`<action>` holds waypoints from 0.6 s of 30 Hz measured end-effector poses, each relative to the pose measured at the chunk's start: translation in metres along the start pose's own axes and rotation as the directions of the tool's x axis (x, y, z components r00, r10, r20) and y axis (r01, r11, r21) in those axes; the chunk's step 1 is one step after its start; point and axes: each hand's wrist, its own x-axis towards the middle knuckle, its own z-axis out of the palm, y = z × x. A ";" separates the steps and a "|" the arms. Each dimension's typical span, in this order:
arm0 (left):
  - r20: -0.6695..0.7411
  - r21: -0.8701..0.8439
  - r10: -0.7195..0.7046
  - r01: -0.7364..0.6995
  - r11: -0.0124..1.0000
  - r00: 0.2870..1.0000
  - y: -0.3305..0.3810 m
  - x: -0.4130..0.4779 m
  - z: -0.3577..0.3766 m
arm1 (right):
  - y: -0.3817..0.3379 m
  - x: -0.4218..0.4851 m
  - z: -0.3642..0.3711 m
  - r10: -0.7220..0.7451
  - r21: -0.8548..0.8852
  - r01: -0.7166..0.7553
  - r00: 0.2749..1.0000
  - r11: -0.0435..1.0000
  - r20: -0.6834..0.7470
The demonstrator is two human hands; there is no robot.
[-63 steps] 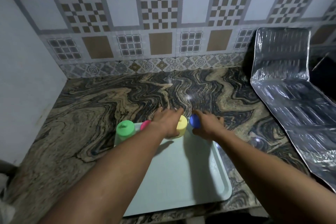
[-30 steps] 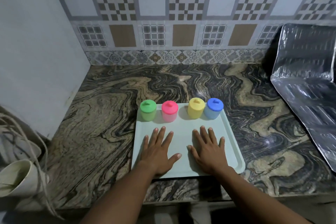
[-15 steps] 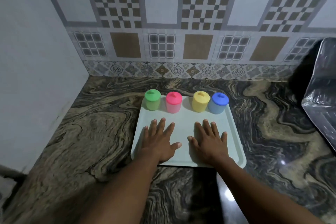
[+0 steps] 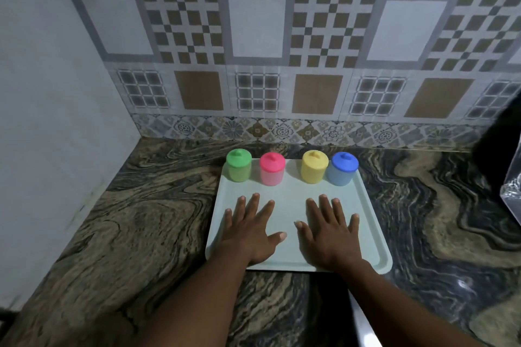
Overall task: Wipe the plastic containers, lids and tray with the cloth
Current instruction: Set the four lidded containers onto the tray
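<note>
A pale green tray (image 4: 369, 222) lies on the marble counter. Along its far edge stand several lidded plastic containers in a row: green (image 4: 239, 165), pink (image 4: 272, 169), yellow (image 4: 314, 167) and blue (image 4: 342, 168). My left hand (image 4: 248, 231) rests flat on the tray's near left part, palm down, fingers spread, holding nothing. My right hand (image 4: 331, 231) lies flat beside it on the near right part, also empty. No cloth is in view.
The counter (image 4: 146, 220) meets a patterned tiled wall (image 4: 256, 45) at the back and a plain white wall (image 4: 50, 110) on the left. A crinkled foil sheet (image 4: 511, 200) shows at the right edge.
Both hands drew back from the containers and now lie flat on the tray. The view has moved closer and tilted up toward the wall; hands have stayed still for the last second.
</note>
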 end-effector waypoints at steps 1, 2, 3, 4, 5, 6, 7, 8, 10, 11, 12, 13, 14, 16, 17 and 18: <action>0.007 0.002 -0.003 0.003 1.000 1.000 -0.001 0.007 -0.004 | 0.000 0.008 0.000 -0.001 0.006 0.001 1.000 1.000 0.006; 0.016 0.004 -0.006 0.006 1.000 1.000 -0.001 0.012 -0.007 | 0.000 0.013 -0.001 0.000 0.012 0.000 1.000 1.000 0.010; 0.023 0.009 -0.007 0.007 1.000 1.000 -0.002 0.019 -0.011 | -0.001 0.021 -0.001 -0.001 0.015 0.001 1.000 1.000 0.011; 0.029 0.009 -0.008 0.008 1.000 1.000 -0.003 0.025 -0.013 | -0.001 0.026 -0.002 0.000 0.018 0.000 1.000 1.000 0.011; 0.031 0.008 -0.008 0.007 1.000 0.999 -0.004 0.032 -0.016 | -0.001 0.033 -0.002 0.001 0.019 -0.001 1.000 1.000 0.009; 0.031 0.007 -0.007 0.007 1.000 0.999 -0.005 0.038 -0.017 | -0.001 0.039 -0.002 0.002 0.018 -0.002 1.000 1.000 0.012; 0.027 0.007 -0.005 0.004 1.000 1.000 -0.006 0.043 -0.019 | 0.000 0.044 -0.002 0.003 0.015 -0.003 1.000 1.000 0.016; 0.018 0.004 -0.002 0.002 1.000 1.000 -0.007 0.050 -0.021 | 0.000 0.052 -0.003 0.002 0.016 -0.003 1.000 1.000 0.016; 0.004 0.004 0.006 -0.006 1.000 1.000 -0.008 0.061 -0.024 | 0.001 0.065 -0.004 0.003 0.012 -0.003 1.000 1.000 0.014; -0.006 0.006 0.010 -0.010 1.000 1.000 -0.009 0.068 -0.025 | 0.002 0.072 -0.004 0.004 0.012 -0.004 1.000 1.000 0.010; -0.010 0.011 0.013 -0.013 1.000 1.000 -0.009 0.071 -0.027 | 0.002 0.076 -0.004 0.007 0.008 -0.008 1.000 1.000 0.008; -0.010 0.006 0.017 -0.017 1.000 1.000 -0.009 0.076 -0.028 | 0.004 0.081 -0.004 0.003 0.008 -0.003 1.000 1.000 0.009; -0.008 0.005 0.019 -0.018 1.000 1.000 -0.008 0.078 -0.029 | 0.004 0.082 -0.005 0.009 0.003 -0.009 1.000 1.000 0.012; -0.003 -0.004 0.021 -0.021 1.000 1.000 -0.009 0.082 -0.030 | 0.004 0.087 -0.005 0.007 0.002 -0.007 1.000 1.000 0.022; -0.009 -0.004 0.021 -0.021 1.000 1.000 -0.010 0.084 -0.030 | 0.003 0.090 -0.006 0.005 0.005 -0.006 1.000 1.000 0.024; -0.016 -0.007 0.020 -0.020 1.000 1.000 -0.011 0.085 -0.031 | 0.002 0.092 -0.006 0.006 0.008 -0.006 1.000 1.000 0.025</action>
